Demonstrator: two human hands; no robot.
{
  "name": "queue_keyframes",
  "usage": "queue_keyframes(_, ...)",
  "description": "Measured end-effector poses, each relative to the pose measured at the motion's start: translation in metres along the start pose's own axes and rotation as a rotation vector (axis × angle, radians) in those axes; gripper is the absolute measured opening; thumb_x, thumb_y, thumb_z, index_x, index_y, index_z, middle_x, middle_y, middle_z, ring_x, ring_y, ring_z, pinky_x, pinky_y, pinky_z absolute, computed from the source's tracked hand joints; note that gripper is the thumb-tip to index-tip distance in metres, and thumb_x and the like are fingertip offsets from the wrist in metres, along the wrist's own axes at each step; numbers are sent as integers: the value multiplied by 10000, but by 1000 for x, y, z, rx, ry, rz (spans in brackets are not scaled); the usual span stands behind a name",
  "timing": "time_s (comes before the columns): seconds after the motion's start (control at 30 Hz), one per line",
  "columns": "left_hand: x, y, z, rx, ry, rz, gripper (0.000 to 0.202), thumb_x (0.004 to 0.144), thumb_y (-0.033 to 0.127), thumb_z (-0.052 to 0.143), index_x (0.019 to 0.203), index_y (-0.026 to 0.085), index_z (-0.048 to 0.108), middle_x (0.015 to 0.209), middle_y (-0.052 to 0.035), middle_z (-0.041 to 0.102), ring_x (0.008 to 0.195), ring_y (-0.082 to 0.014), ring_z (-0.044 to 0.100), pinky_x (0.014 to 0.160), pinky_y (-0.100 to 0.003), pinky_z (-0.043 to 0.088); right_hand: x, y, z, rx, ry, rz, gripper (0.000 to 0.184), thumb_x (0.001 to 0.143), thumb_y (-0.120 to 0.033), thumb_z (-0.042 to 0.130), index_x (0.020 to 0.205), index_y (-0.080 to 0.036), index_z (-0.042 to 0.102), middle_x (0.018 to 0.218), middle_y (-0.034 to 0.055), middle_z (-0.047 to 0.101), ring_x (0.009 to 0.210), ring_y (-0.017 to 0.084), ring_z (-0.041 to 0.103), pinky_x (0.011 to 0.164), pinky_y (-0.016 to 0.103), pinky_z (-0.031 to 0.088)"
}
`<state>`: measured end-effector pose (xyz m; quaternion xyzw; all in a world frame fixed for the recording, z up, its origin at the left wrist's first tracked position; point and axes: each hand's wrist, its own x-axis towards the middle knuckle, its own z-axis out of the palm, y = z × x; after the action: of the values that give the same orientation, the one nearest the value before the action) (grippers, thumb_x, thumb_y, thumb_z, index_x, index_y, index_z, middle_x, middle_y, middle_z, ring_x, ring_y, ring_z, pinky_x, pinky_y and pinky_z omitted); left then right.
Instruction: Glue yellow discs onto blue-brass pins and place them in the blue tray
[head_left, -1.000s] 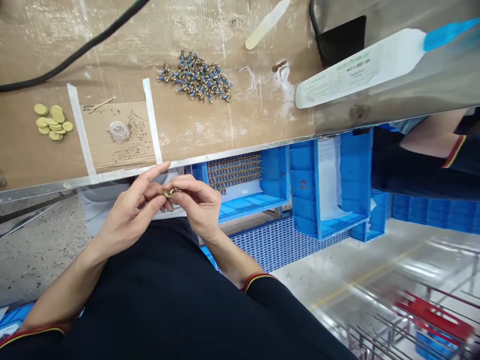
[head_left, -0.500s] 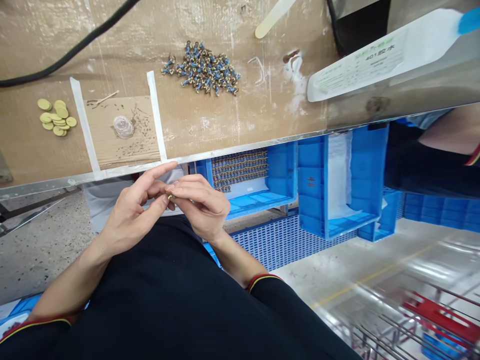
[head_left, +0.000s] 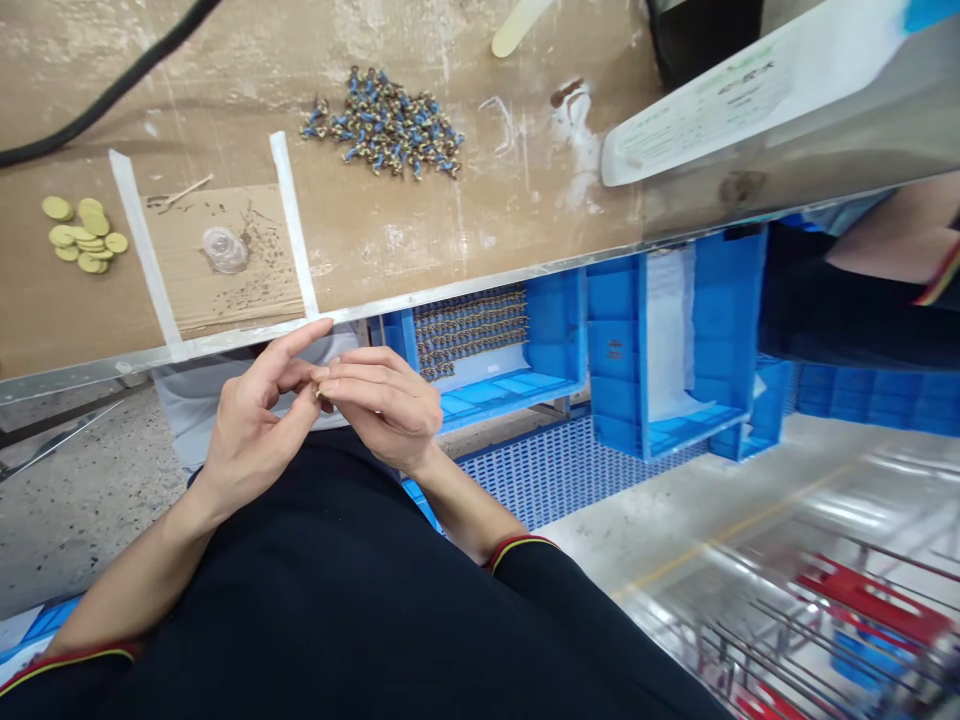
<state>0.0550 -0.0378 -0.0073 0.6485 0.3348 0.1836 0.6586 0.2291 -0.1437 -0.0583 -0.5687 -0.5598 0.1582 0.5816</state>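
Note:
My left hand (head_left: 262,425) and my right hand (head_left: 386,408) meet just below the table's front edge. Thumb and fingers of both pinch a small gold-coloured piece (head_left: 322,393), mostly hidden by the fingertips; its kind does not show. The left index finger stretches towards the table edge. On the table beyond lies a pile of small blue, brown and gold figures (head_left: 394,125). Yellow round discs (head_left: 91,240) sit in a heap at the left. Between white tape strips, a cardboard piece (head_left: 262,215) bears a clear round blob (head_left: 225,250) and a thin wooden stick (head_left: 184,190).
Under the table edge, a blue bin (head_left: 555,330) holds rows of small figures (head_left: 472,330). Another blue bin (head_left: 619,350) stands to its right. A white bottle (head_left: 697,115) lies at the table's right. A black cable (head_left: 112,95) crosses the far left. Another person's arm (head_left: 892,235) shows at right.
The view has shifted slightly, so the table and its things sit a little further left and up. Both hands keep their pinch on the small piece.

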Motion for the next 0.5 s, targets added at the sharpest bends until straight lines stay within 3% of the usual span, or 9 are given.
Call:
queue_keyframes(0.1,1,-1,1,48,-69,5,548,1206,358,697,1748,315,628,1267,-61,891,1013,-204,831,986,-367,709,-6,-1,-6,-5,-1,147,167,1083,-284,836,1188,-395,900,1132,-18,952,1093,224,905,1011,476,782)
queue_keyframes(0.17,2,-2,-1,38,-151,-8,585,1229,415,651,1800,321,568,1351,-82,883,1067,-236,845,1019,-409,714,-15,2,-22,-9,95,246,132,1094,-318,815,1184,-374,893,1134,-4,943,1106,225,897,1030,482,769)
queue_keyframes(0.27,3,-5,-7,20,-170,-34,583,1235,464,626,1796,315,575,1401,-89,874,1150,-275,847,1085,-465,697,-35,22,-71,-132,363,421,166,1087,-329,790,1236,-336,864,1196,6,919,1133,205,877,1049,455,746)
queue_keyframes(0.33,4,-7,-11,12,-126,-51,549,1231,472,637,1757,315,621,1372,-73,882,1143,-274,845,1096,-477,684,-53,47,-113,-344,478,622,231,1073,-383,755,1265,-282,836,1248,43,896,1117,204,857,1031,436,733)
queue_keyframes(0.37,5,-8,-12,5,-106,-62,535,1228,475,647,1741,321,639,1351,-64,886,1129,-268,847,1090,-473,679,-62,62,-134,-489,478,768,296,1069,-399,706,1296,-246,820,1317,83,879,1146,213,843,1046,430,722)
queue_keyframes(0.4,6,-9,-14,-2,-89,-73,528,1224,480,660,1730,331,651,1333,-56,889,1115,-261,848,1082,-464,674,-72,77,-153,-622,395,947,359,1070,-406,647,1341,-231,805,1392,106,861,1178,211,833,1083,417,702)
queue_keyframes(0.5,7,-10,-16,-4,-81,-85,531,1207,511,697,1718,371,665,1291,-41,894,1089,-253,852,1054,-446,662,-96,116,-188,-707,239,1200,346,1048,-334,644,1253,-139,842,1188,160,896,1045,257,845,1078,457,684)
